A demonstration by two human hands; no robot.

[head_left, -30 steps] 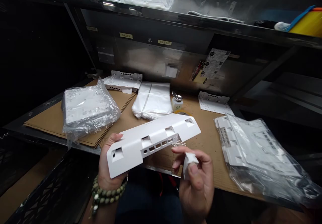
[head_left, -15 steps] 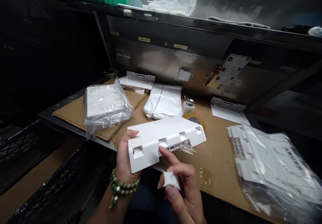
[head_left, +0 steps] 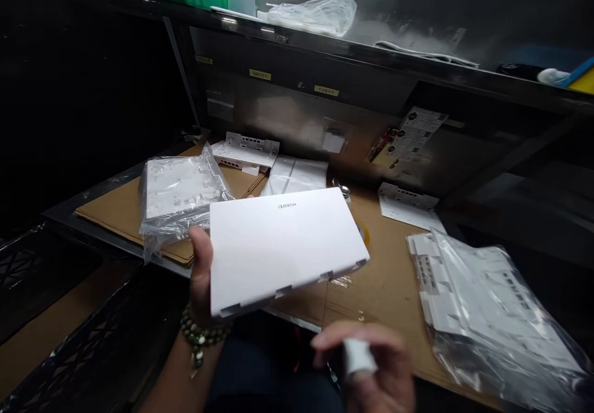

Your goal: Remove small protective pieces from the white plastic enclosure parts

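Head view: left hand [head_left: 200, 277] grips white cover [head_left: 283, 243] at its left edge.

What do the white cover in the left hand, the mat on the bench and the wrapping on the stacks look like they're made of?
White cover: probably moulded plastic, smooth matt finish, with crisp cut-out notches along its edge and a printed logo.
Mat: looks like brown corrugated cardboard, dull, with fold seams.
Wrapping: thin clear plastic film, shiny and crinkled, with the white parts showing through.

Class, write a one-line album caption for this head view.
Left hand holds a white cover above the cardboard; right hand pinches a white wipe.
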